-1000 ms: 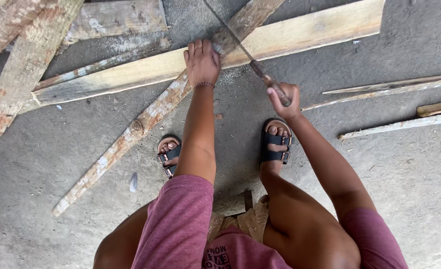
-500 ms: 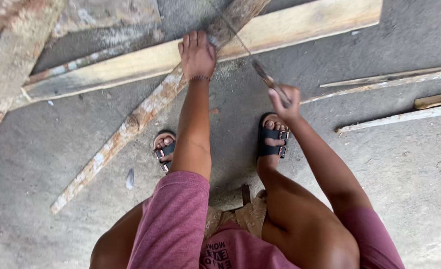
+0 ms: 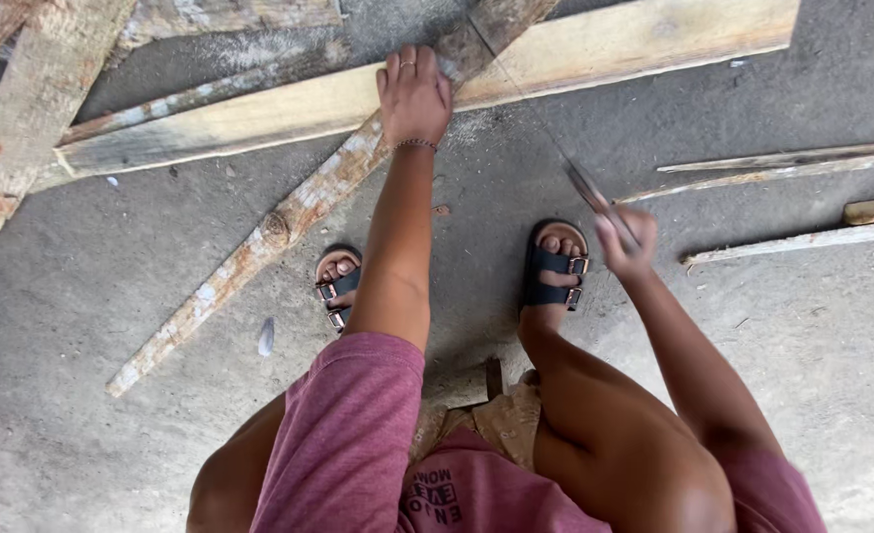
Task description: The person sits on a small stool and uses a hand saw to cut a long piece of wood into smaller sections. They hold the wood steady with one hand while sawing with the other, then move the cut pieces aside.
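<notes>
**A:** Where does the long weathered strip lie?

**B:** The weathered wooden strip [image 3: 289, 212] rests on the concrete floor [image 3: 91, 296], its long axis running on a diagonal from the lower left, near the left sandal [image 3: 338, 286], up to the upper right, where it crosses over the pale plank [image 3: 259, 114]. Its narrow end points down-left; the wider end runs out of the top of the view.

**B:** The left hand [image 3: 415, 94] lies flat on it at the crossing, palm down, fingers spread forward, pressing rather than gripping.

**A:** And the other hand?

**B:** The right hand [image 3: 626, 242] is closed round the handle of a hand saw [image 3: 575, 178]. The thin blade stretches from that fist up and to the left toward the strip beside the left hand, so its long axis slants the opposite way to the strip. The blade is blurred, and its teeth cannot be made out.

**A:** What lies around?

**B:** The right sandal [image 3: 553, 266] stands just left of the sawing hand. Thin slats [image 3: 782, 168] lie well apart on the right, and old boards [image 3: 32, 109] lean in at the upper left. The person wears a dark pink shirt [image 3: 348, 444].
</notes>
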